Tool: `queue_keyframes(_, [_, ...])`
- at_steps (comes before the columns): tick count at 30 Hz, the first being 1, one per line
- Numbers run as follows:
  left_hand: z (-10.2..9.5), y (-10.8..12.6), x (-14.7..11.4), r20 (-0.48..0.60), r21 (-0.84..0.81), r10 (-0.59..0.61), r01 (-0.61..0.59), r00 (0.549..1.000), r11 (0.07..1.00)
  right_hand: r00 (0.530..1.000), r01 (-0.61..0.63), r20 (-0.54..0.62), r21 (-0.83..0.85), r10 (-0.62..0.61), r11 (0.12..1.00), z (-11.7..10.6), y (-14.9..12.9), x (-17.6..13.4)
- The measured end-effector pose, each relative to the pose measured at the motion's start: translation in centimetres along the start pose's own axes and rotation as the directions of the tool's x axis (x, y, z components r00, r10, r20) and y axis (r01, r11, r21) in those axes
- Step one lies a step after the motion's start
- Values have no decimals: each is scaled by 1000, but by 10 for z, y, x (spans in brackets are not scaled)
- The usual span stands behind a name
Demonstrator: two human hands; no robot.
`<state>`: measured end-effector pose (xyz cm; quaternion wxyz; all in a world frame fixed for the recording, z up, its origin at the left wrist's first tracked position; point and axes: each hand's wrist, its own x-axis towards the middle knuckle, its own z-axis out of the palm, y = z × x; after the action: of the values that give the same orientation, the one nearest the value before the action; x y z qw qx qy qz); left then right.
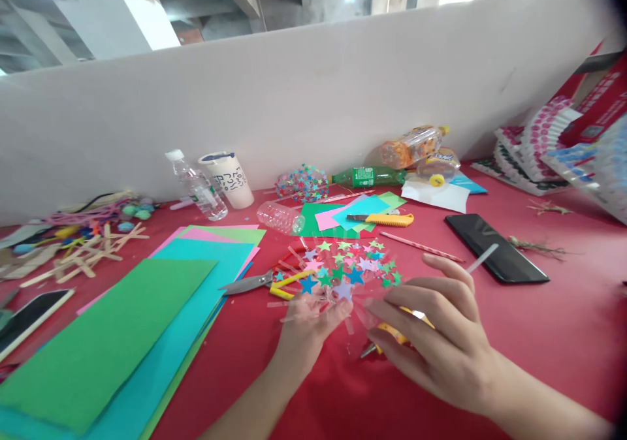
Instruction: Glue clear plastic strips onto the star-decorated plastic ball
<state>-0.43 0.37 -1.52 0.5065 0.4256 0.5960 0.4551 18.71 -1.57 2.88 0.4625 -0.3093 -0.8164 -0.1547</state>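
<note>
My left hand (311,326) grips a clear plastic bottle piece (329,298) cut into strips that fan outward. Small paper stars (343,291) in blue, green, pink and lilac sit on the strips. Just to the right, my right hand (434,326) hovers with fingers parted, its fingertips near the clear strips; I make out nothing held in it. Partly hidden behind that hand lies a yellow glue gun (390,335), its metal tip pointing left. A whitish glue stick (483,257) shows beyond the fingers, apparently in line with the gun. Scissors (249,283) lie left of the stars.
Coloured paper sheets (112,335) cover the left side. Behind the stars are a yellow cutter (389,219), smaller paper pieces (337,219) and a star-covered bottle piece (304,182). A phone (494,247) lies right. A water bottle (198,185), cup (228,179) and green bottle (367,177) line the white partition (313,94).
</note>
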Motion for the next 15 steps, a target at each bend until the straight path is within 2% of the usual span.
queue_keyframes(6, [-2,-2,2,6,14,-7,7,1000,1000,1000,-1,23,16,0,1000,-1,1,0])
queue_keyframes(12, [3,13,-2,120,-171,43,-22,992,985,997,10,74,80,-16,997,-2,2,2])
queue_keyframes(15, [4,16,-3,131,-178,33,-10,991,984,998,5,69,63,-9,998,-2,2,2])
